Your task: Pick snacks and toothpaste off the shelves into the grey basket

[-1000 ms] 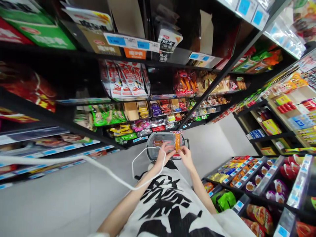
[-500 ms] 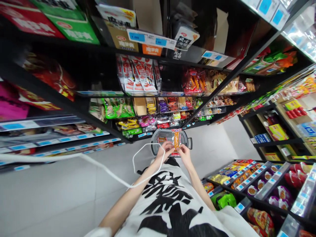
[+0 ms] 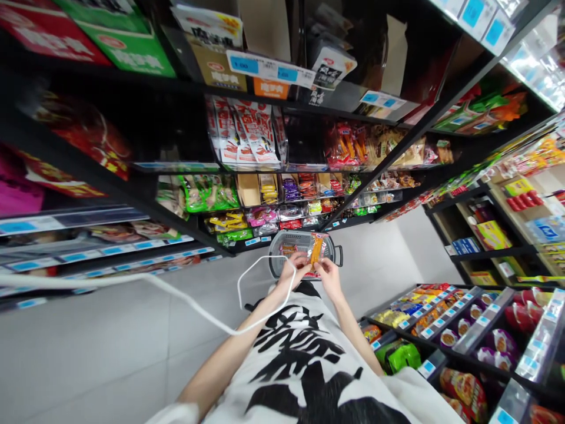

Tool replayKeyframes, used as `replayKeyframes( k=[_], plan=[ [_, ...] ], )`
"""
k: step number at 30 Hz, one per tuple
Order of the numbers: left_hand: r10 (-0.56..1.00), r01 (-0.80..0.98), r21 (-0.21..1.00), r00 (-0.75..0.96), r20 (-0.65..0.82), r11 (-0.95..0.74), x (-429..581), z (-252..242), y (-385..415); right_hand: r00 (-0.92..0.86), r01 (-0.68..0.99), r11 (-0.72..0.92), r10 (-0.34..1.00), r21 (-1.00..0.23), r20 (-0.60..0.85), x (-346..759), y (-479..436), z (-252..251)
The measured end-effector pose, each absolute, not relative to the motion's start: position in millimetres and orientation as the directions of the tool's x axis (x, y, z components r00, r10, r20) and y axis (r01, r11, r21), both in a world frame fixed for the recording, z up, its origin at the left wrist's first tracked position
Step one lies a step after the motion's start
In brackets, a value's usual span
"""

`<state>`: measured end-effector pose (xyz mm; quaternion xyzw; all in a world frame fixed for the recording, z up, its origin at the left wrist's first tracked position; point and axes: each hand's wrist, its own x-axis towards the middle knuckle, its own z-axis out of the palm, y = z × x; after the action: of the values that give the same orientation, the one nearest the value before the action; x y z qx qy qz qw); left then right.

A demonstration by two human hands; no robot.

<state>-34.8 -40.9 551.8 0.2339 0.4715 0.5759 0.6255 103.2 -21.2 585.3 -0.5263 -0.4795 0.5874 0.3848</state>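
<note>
I see both hands low in the middle, over the gray basket. The left hand has its grip closed on the near end of the orange pack, at the left side. The right hand pinches the same end from the right. So the pack is in both hands, over the right half of the basket. Its far end leans a bit toward the basket's far right corner. I can't tell if the pack touches the basket.

In the basket, toward its left edge, I see small brown packs. Something red shows by the near edge, but the hands hide most of it. A black handle sticks out past the right edge.

A white cord comes in from my left and makes a loop in front of the left arm. Below the hands I see a white shirt with black shapes. Past the basket's far edge is a black shelf with red and white bags and, lower down, green bags. A rack of food is to my right.
</note>
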Motion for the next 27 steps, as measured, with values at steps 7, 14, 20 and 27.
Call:
replayKeyframes(
  k=[7,14,20,27],
  plan=[
    [0.943,-0.456,0.862,-0.127,-0.308,0.220,-37,553,-46,-0.144,0.106,-0.182,0.970,-0.978,-0.196,102,-24,583],
    [0.942,-0.478,0.853,-0.135,-0.308,0.210,-38,546,-48,-0.176,0.079,-0.222,0.956,-0.972,-0.233,101,-27,582],
    [0.940,-0.437,0.867,-0.119,-0.319,0.238,-37,539,-48,-0.150,0.023,-0.264,0.953,-0.964,-0.265,99,-31,581],
    [0.951,-0.386,0.894,-0.106,-0.290,0.230,-36,543,-49,-0.123,-0.003,-0.264,0.957,-0.964,-0.262,103,-31,585]
  ],
)
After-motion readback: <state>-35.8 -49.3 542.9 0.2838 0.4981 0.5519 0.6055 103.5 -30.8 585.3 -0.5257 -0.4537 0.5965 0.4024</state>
